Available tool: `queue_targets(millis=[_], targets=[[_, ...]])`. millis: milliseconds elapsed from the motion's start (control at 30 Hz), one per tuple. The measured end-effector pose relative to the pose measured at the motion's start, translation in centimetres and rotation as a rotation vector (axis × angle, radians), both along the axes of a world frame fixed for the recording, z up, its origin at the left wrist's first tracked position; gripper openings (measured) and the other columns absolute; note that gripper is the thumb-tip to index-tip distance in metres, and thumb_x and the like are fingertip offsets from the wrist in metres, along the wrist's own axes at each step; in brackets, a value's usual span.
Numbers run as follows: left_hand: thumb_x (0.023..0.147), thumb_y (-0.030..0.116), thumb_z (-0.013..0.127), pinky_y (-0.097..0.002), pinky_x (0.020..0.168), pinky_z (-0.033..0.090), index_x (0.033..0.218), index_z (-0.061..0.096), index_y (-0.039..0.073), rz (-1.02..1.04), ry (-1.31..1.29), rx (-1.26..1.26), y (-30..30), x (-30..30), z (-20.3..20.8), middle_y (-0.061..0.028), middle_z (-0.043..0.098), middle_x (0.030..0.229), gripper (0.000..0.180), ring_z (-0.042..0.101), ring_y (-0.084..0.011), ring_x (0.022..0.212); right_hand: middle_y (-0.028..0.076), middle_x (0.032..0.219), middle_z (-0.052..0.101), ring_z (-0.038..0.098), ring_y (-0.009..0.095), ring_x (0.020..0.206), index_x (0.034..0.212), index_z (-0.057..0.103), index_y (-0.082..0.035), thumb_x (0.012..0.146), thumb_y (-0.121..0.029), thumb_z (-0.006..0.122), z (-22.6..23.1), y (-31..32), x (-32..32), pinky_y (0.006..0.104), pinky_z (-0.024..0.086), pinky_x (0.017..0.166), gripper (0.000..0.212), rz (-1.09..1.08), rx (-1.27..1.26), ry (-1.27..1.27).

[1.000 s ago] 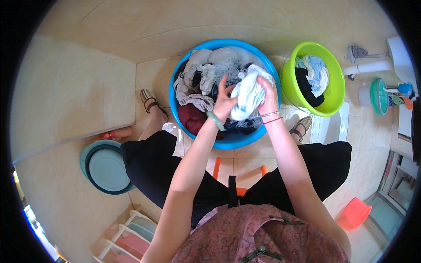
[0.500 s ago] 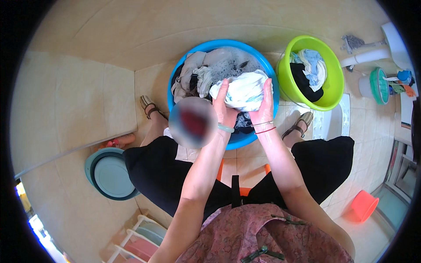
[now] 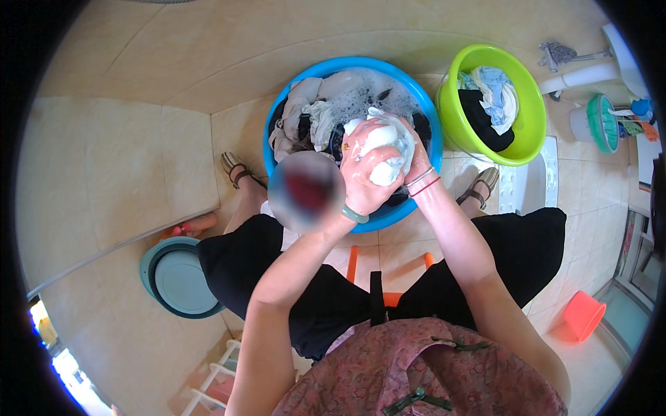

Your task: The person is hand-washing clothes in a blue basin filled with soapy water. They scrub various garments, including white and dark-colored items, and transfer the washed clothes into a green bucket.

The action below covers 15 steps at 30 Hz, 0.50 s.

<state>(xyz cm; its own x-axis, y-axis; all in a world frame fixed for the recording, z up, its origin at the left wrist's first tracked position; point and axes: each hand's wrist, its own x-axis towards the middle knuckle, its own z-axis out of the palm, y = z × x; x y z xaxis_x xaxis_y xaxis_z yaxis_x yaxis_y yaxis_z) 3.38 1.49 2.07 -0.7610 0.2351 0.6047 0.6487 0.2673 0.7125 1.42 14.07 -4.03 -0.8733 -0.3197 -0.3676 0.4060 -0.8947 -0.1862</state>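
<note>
A white wet cloth [image 3: 386,172] with foam on it is bunched between my two hands over the blue basin [image 3: 331,65]. My left hand [image 3: 365,165] presses over the top and left of the bundle, fingers wrapped round it. From the right side my right hand [image 3: 418,154] grips the same cloth, its fingers mostly hidden by the bundle and my left hand. Below, sudsy water [image 3: 368,90] fills the basin's far part. Grey-beige laundry [image 3: 300,111], a whitish cloth [image 3: 320,125] and dark clothes lie soaking at its left and near side.
Right of the basin stands a lime-green bucket [image 3: 531,111] with black and light-blue clothes. Teal basins [image 3: 186,277] stand at left, a coral bucket [image 3: 584,317] at lower right. A squat toilet [image 3: 534,184] lies beyond my right foot. A blurred round patch covers the basin's near left.
My hands have come together, squeezing the white cloth into a tighter bundle. My left hand has turned over its top, and white foam now shows on it.
</note>
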Motion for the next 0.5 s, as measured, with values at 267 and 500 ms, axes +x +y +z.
queue_targets(millis=[267, 500], targets=[[0.052, 0.021, 0.073, -0.0596, 0.103, 0.031, 0.081, 0.065, 0.022, -0.272, 0.235, -0.277, -0.8, -0.9, 1.3, -0.0109, 0.060, 0.116, 0.030, 0.052, -0.0395, 0.115, 0.009, 0.118, 0.059, 0.060, 0.019, 0.104, 0.128, 0.049, -0.004, 0.097, -0.016, 0.043, -0.8, 1.0, 0.2, 0.0310, 0.051, 0.091, 0.034, 0.171, 0.097, 0.401], [0.046, 0.027, 0.068, -0.0570, 0.107, 0.032, 0.075, 0.061, 0.027, -0.497, 0.293, -0.465, -1.9, -0.9, 2.6, -0.0108, 0.059, 0.123, 0.030, 0.053, -0.0368, 0.117, 0.009, 0.123, 0.055, 0.055, 0.018, 0.111, 0.135, 0.045, -0.003, 0.093, -0.012, 0.049, 6.0, 0.3, 1.2, 0.0312, 0.047, 0.097, 0.043, 0.317, 0.150, 0.335]])
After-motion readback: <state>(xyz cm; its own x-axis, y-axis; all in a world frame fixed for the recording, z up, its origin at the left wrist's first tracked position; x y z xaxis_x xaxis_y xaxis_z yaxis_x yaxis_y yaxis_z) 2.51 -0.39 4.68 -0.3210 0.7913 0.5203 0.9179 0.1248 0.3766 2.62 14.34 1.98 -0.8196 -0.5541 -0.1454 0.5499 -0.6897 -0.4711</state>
